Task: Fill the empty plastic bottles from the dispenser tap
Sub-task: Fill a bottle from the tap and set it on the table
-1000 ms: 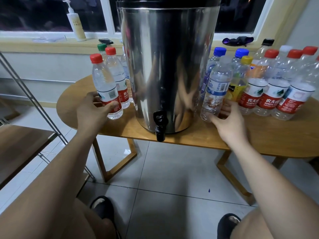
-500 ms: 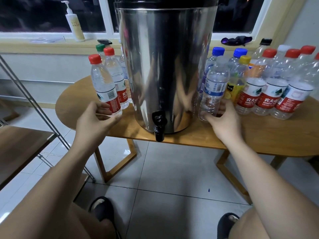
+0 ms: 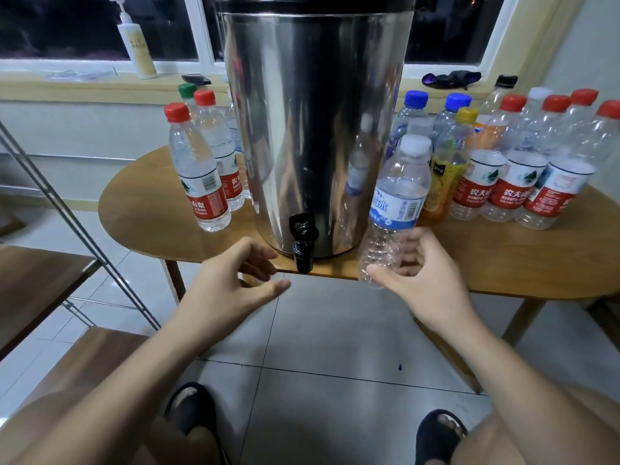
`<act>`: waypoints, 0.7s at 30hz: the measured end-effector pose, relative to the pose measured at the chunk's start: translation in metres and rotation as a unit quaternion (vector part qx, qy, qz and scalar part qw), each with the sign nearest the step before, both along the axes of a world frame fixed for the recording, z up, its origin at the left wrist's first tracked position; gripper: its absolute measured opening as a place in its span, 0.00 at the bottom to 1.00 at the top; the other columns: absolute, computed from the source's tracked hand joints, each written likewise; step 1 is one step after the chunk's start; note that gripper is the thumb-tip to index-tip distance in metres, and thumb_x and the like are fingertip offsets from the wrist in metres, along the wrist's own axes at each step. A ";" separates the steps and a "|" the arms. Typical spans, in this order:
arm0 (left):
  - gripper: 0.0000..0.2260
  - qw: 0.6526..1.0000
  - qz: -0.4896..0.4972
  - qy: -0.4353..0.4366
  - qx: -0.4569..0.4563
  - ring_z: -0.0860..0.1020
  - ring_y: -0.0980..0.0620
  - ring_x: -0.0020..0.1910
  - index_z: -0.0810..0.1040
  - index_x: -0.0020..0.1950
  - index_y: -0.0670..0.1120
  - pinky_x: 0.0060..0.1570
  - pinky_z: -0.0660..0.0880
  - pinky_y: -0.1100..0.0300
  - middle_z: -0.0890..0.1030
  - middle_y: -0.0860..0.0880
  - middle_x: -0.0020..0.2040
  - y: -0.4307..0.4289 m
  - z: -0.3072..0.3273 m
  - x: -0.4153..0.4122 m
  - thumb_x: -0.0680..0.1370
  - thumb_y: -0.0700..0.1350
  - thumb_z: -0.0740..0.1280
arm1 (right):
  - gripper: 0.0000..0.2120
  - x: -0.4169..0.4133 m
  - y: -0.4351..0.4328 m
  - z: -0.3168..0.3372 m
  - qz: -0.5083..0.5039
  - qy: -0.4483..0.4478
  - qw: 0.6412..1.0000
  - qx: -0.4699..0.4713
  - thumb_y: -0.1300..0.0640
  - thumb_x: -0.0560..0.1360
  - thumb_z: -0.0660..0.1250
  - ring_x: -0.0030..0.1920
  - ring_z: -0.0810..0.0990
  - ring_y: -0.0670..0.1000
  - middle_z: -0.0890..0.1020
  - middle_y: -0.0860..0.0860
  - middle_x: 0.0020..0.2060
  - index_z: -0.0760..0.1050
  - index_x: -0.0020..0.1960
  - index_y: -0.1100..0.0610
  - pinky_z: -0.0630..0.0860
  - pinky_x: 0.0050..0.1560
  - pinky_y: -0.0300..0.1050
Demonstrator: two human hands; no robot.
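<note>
The oval wooden worktop carries a tall shiny steel dispenser drum at centre frame. Just right of it, my right hand has its fingers wrapped round the ribbed base of a clear, white-capped, blue-labelled plastic bottle, seemingly empty. My left hand hangs slack, holding nothing, left of the small black tap.

Indoor light is even and fairly bright, source out of frame, windows black, streaky glare and warped reflections down the steel dispenser, pale sheen on floor tiles, edges bowed by the wide lens, right hand and its blue-label bottle slightly soft.
</note>
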State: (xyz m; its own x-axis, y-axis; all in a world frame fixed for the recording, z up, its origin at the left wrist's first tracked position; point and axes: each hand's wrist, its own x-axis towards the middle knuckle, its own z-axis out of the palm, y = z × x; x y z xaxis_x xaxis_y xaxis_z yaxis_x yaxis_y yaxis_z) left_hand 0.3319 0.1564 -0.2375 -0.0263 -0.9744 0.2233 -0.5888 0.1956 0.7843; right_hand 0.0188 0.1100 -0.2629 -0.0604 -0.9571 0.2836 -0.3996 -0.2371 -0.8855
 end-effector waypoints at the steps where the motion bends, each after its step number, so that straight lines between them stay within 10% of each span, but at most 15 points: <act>1: 0.14 1.000 -0.013 -0.006 0.006 0.86 0.53 0.50 0.80 0.54 0.55 0.48 0.81 0.56 0.87 0.54 0.48 0.001 -0.002 -0.003 0.74 0.52 0.82 | 0.28 0.002 0.005 -0.001 0.010 0.000 1.000 0.002 0.49 0.65 0.86 0.49 0.85 0.44 0.84 0.43 0.52 0.75 0.58 0.44 0.84 0.52 0.45; 12: 0.21 0.994 -0.102 -0.018 0.030 0.85 0.58 0.56 0.83 0.57 0.57 0.50 0.79 0.63 0.87 0.60 0.53 0.013 -0.010 -0.025 0.70 0.65 0.79 | 0.30 0.027 0.047 -0.015 0.120 0.106 0.984 0.075 0.46 0.67 0.86 0.52 0.84 0.39 0.84 0.39 0.54 0.73 0.62 0.43 0.77 0.49 0.30; 21: 0.16 0.990 -0.129 -0.056 0.023 0.81 0.65 0.51 0.81 0.58 0.57 0.45 0.75 0.68 0.83 0.68 0.50 0.019 -0.003 -0.032 0.75 0.55 0.82 | 0.32 0.040 0.059 -0.016 0.198 0.219 0.944 0.146 0.40 0.69 0.81 0.54 0.83 0.39 0.81 0.38 0.56 0.69 0.67 0.39 0.81 0.49 0.34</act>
